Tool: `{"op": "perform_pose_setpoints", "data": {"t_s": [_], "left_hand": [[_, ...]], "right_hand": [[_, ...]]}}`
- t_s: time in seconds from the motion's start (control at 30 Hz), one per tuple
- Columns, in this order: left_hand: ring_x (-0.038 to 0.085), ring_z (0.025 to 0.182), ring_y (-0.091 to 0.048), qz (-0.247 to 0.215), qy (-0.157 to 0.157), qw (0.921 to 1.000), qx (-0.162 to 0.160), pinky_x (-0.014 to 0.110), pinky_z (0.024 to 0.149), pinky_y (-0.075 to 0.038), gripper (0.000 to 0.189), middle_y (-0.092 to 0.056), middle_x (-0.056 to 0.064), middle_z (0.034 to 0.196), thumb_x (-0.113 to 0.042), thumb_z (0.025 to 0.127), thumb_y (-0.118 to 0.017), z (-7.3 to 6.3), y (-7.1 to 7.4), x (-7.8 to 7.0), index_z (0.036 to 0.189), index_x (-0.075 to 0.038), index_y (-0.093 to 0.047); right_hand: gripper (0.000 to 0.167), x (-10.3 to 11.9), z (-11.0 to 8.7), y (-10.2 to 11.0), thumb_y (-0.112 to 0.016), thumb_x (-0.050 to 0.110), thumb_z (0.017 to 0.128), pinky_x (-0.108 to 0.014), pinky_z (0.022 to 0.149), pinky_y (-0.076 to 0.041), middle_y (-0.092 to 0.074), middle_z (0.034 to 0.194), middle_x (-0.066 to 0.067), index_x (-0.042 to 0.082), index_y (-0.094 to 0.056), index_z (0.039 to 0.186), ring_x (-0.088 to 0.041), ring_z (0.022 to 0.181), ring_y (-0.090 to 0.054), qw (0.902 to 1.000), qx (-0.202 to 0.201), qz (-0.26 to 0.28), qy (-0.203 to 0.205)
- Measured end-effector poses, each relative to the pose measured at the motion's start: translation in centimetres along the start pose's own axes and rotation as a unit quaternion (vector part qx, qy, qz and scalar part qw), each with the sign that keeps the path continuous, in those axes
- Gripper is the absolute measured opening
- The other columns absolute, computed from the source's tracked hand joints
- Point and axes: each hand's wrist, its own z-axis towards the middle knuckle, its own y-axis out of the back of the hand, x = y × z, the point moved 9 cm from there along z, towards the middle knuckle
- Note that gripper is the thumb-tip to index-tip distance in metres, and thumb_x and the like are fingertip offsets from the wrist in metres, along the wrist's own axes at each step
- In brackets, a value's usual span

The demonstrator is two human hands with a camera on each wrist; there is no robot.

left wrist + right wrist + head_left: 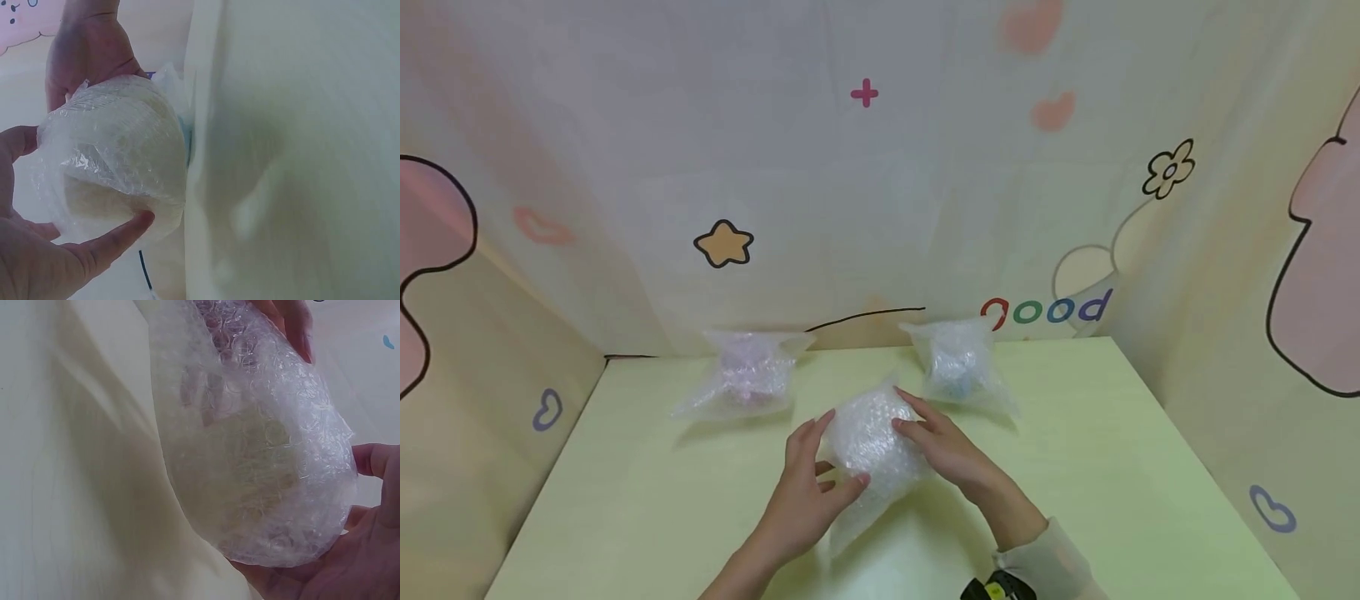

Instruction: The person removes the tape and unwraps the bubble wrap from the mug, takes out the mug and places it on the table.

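A bubble-wrap bundle [876, 446] is held between both hands over the middle of the table, tilted. My left hand [808, 496] grips its left side, thumb in front and fingers spread round the far edge. On the upper right side my right hand [951, 450] holds it, thumb and forefinger on the wrap. Something pale yellowish shows through the bundle [250, 456] in the right wrist view, but its kind cannot be made out. The left wrist view shows the left thumb pressing the wrap, with the right hand [94, 53] at the opposite side.
Two more bubble-wrap bundles lie at the back of the pale table [647, 500]: a pinkish one [748, 375] on the left and one with a bluish content [958, 367] on the right. A patterned curtain [887, 192] surrounds the back and sides.
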Motion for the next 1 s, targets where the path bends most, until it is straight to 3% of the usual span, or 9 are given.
{"op": "perform_pose_setpoints", "data": {"t_s": [0.2, 0.47, 0.63, 0.8, 1.0], "left_hand": [[0.044, 0.129, -0.058, 0.011, 0.012, 0.9998, -0.012, 0.053, 0.100, -0.058, 0.095, -0.015, 0.006, 0.166, -0.050, 0.088, -0.079, -0.9, -0.2, 0.3, 0.162, -0.034, -0.022], [0.037, 0.127, -0.060, 0.005, 0.037, 0.9986, -0.038, 0.050, 0.098, -0.059, 0.102, -0.018, 0.000, 0.161, -0.054, 0.083, -0.083, -2.5, -0.5, 0.7, 0.162, -0.036, -0.021], [0.037, 0.125, -0.060, 0.009, 0.033, 0.9980, -0.054, 0.049, 0.098, -0.059, 0.098, -0.021, 0.007, 0.157, -0.051, 0.083, -0.084, -3.2, -0.6, 0.7, 0.160, -0.033, -0.026], [0.043, 0.124, -0.061, 0.000, 0.039, 0.9974, -0.060, 0.048, 0.097, -0.060, 0.095, -0.020, 0.012, 0.155, -0.046, 0.085, -0.085, -3.9, -0.7, 0.6, 0.159, -0.028, -0.028], [0.039, 0.118, -0.067, -0.017, 0.033, 0.9972, -0.064, 0.046, 0.092, -0.062, 0.091, -0.022, 0.014, 0.151, -0.040, 0.085, -0.085, -4.5, -1.0, 0.6, 0.157, -0.026, -0.031]], "right_hand": [[0.056, -0.7, -0.2, -0.1, -0.061, 0.041, 0.103, -0.067, 0.119, -0.034, -0.025, 0.172, -0.005, 0.042, -0.043, 0.156, -0.036, 0.146, -0.045, 0.9999, 0.009, -0.010, -0.002], [0.056, -0.5, -0.6, -0.4, -0.061, 0.039, 0.103, -0.056, 0.114, -0.045, -0.039, 0.165, -0.009, 0.041, -0.044, 0.156, -0.028, 0.132, -0.059, 0.9988, 0.043, -0.010, 0.018], [0.056, -0.6, -0.7, -0.7, -0.061, 0.037, 0.103, -0.052, 0.113, -0.047, -0.046, 0.161, -0.013, 0.039, -0.044, 0.157, -0.028, 0.133, -0.058, 0.9971, 0.068, -0.006, 0.034], [0.055, -0.7, -0.4, -1.0, -0.061, 0.034, 0.103, -0.054, 0.117, -0.043, -0.044, 0.164, -0.006, 0.038, -0.046, 0.156, -0.029, 0.140, -0.053, 0.9952, 0.083, -0.005, 0.051], [0.051, -0.7, -0.1, -1.0, -0.059, 0.029, 0.104, -0.052, 0.119, -0.041, -0.048, 0.160, -0.004, 0.033, -0.049, 0.154, -0.026, 0.140, -0.051, 0.9934, 0.096, 0.003, 0.063]]}}
